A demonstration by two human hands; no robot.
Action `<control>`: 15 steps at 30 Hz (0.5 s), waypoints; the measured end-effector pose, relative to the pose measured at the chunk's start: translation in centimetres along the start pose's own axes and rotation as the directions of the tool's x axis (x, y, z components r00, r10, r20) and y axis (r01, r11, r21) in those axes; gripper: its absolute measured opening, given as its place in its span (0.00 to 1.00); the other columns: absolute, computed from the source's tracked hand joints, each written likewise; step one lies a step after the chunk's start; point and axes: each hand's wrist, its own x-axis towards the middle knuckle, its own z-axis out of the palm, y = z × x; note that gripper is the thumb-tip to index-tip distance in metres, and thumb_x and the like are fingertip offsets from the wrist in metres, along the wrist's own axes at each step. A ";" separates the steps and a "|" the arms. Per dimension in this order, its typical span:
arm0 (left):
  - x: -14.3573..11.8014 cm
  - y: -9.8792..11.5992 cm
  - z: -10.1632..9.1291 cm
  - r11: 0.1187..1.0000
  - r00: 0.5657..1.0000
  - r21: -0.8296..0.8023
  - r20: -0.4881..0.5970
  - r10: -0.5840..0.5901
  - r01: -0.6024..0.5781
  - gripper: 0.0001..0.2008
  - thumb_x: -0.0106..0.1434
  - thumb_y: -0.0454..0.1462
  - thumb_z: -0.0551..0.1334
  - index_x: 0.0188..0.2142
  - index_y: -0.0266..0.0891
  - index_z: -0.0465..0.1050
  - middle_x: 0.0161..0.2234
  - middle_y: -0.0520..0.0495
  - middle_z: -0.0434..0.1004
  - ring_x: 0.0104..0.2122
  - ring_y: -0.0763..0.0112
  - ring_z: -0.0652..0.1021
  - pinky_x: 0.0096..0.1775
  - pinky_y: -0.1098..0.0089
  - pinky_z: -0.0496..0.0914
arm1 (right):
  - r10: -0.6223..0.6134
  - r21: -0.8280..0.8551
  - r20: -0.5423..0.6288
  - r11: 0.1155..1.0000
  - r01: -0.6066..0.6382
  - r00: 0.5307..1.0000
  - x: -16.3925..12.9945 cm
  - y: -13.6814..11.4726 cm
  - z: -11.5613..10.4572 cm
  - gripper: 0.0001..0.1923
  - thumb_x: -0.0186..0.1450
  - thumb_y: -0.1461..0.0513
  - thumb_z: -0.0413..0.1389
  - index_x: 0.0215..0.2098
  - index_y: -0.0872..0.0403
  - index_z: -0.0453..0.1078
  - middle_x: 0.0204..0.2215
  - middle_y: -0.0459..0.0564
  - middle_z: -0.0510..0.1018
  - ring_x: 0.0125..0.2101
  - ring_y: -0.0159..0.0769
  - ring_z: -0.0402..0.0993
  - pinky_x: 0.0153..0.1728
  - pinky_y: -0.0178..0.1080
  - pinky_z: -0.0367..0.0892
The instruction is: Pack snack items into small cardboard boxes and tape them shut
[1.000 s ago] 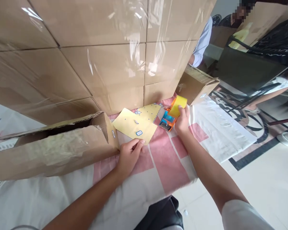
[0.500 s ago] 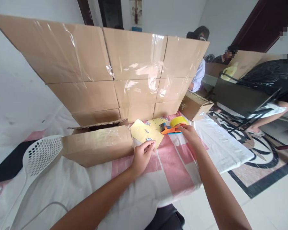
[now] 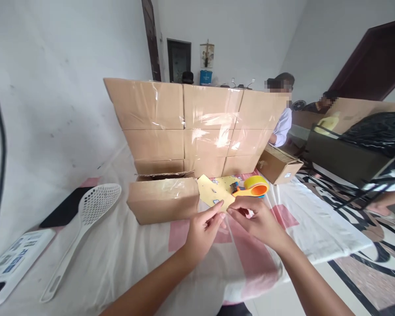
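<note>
White cloth with pink squares covers the tabletop you work at, with a plain wall on the left.

Nearest you, both hands meet over the near middle of the tabletop. Your left hand has thumb and forefinger drawn narrow, pinching the near corner of the yellow sticker sheet. Your right hand has its fingertips close together at that same corner; whether they grip the sheet or a small sticker on it cannot be told.

Judgement on handling: the sheet is thin card or paper, very light, flexible and easily creased. Hold it by an edge or corner with a light pinch and do not fold it. It lies nearly flat, long axis running from your hands away toward the far right, near corner pointing at you.

Just beyond the sheet, the orange tape dispenser with its yellow roll rests on the cloth, touched by neither hand. To the left of the sheet lies a long cardboard box, taped. A white slotted spoon lies by the left edge.

Farthest, a wall of stacked cartons stands along the far edge; other people sit beyond it.
</note>
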 end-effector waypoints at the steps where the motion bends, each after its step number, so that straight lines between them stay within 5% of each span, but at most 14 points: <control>1: -0.7 0.7 -0.6 1.000 0.999 0.017 -0.027 0.020 -0.020 0.22 0.70 0.45 0.60 0.57 0.36 0.77 0.25 0.47 0.82 0.23 0.73 0.77 0.28 0.74 0.73 | -0.023 -0.002 0.025 1.000 0.023 0.999 0.1 -0.9 0.2 0.12 0.70 0.63 0.54 0.30 0.53 0.76 0.24 0.44 0.75 0.25 0.30 0.65 0.26 0.34 0.57; 3: -1.9 2.1 -1.9 0.997 0.997 0.073 -0.067 0.028 -0.023 0.23 0.69 0.45 0.60 0.59 0.37 0.75 0.27 0.47 0.83 0.23 0.72 0.78 0.29 0.73 0.74 | -0.076 -0.010 0.077 0.997 0.077 0.994 0.6 -2.1 0.7 0.12 0.70 0.64 0.55 0.30 0.53 0.76 0.23 0.44 0.73 0.24 0.29 0.64 0.25 0.34 0.56; 5: -2.9 3.2 -3.4 0.988 0.991 0.116 -0.096 -0.089 0.100 0.32 0.68 0.46 0.61 0.68 0.38 0.62 0.26 0.49 0.82 0.23 0.72 0.78 0.28 0.73 0.73 | -0.131 0.000 0.032 0.991 0.131 0.991 1.5 -2.8 1.0 0.12 0.70 0.64 0.55 0.28 0.53 0.75 0.23 0.44 0.72 0.23 0.29 0.64 0.25 0.34 0.56; 7: -3.5 4.0 -5.2 0.945 0.953 0.139 -0.109 -0.282 0.295 0.42 0.68 0.49 0.61 0.74 0.39 0.44 0.22 0.54 0.79 0.22 0.70 0.77 0.26 0.72 0.71 | -0.137 0.049 -0.155 0.988 0.146 0.978 2.8 -3.1 0.9 0.12 0.70 0.61 0.56 0.27 0.54 0.73 0.23 0.45 0.73 0.24 0.30 0.65 0.27 0.35 0.57; 9: -3.6 4.4 -7.2 0.886 0.916 0.236 -0.152 -0.371 0.398 0.40 0.69 0.51 0.58 0.74 0.41 0.46 0.18 0.57 0.74 0.21 0.68 0.76 0.25 0.71 0.70 | -0.062 0.127 -0.357 0.985 0.114 0.932 4.5 -3.3 0.5 0.14 0.69 0.56 0.58 0.26 0.54 0.70 0.24 0.45 0.72 0.26 0.31 0.65 0.28 0.35 0.59; 12: -2.4 4.1 -10.1 0.773 0.956 0.580 -0.268 -0.117 0.257 0.25 0.70 0.50 0.56 0.61 0.43 0.72 0.31 0.47 0.82 0.33 0.60 0.82 0.35 0.63 0.75 | 0.057 0.242 -0.340 0.970 0.029 0.939 7.6 -3.6 -0.1 0.17 0.66 0.52 0.60 0.25 0.54 0.70 0.23 0.44 0.69 0.25 0.30 0.62 0.27 0.35 0.57; 15: -0.1 3.2 -12.4 0.476 0.964 0.877 -0.173 0.203 0.057 0.25 0.68 0.47 0.59 0.63 0.43 0.70 0.62 0.39 0.72 0.62 0.46 0.71 0.60 0.46 0.65 | 0.101 0.263 -0.111 0.962 -0.069 0.989 10.9 -3.5 0.9 0.17 0.63 0.50 0.59 0.25 0.55 0.71 0.21 0.42 0.66 0.23 0.28 0.57 0.25 0.34 0.54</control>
